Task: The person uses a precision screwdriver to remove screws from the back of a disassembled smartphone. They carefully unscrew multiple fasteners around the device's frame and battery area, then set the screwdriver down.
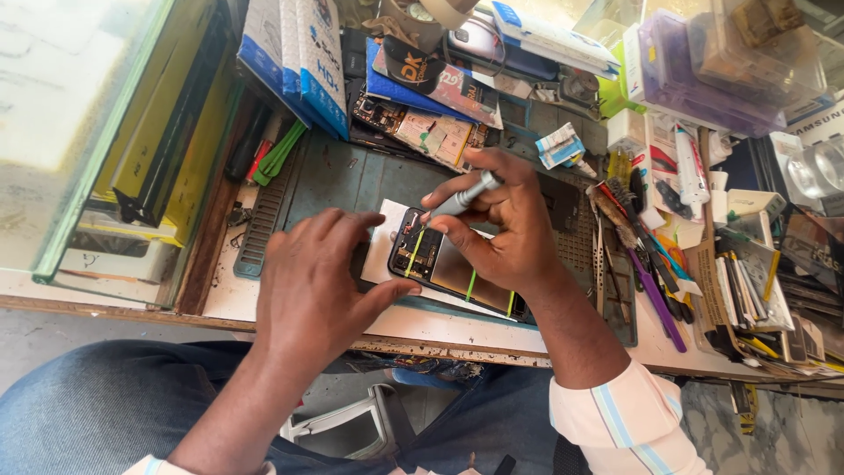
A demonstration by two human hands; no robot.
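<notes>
Purple tweezers, blue packets

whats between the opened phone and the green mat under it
A white sheet of paper lies between the opened phone and the green mat, seen in the head view.

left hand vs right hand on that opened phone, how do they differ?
The left hand lies flat, holding no tool; the right hand is curled around a grey screwdriver. The left hand covers the opened phone's end; the right hand works above it. Both touch the phone.

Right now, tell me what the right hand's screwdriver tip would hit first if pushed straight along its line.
The right hand angles the grey screwdriver down-left; its tip would likely first meet the opened phone near its upper end, though depth is unclear.
</notes>
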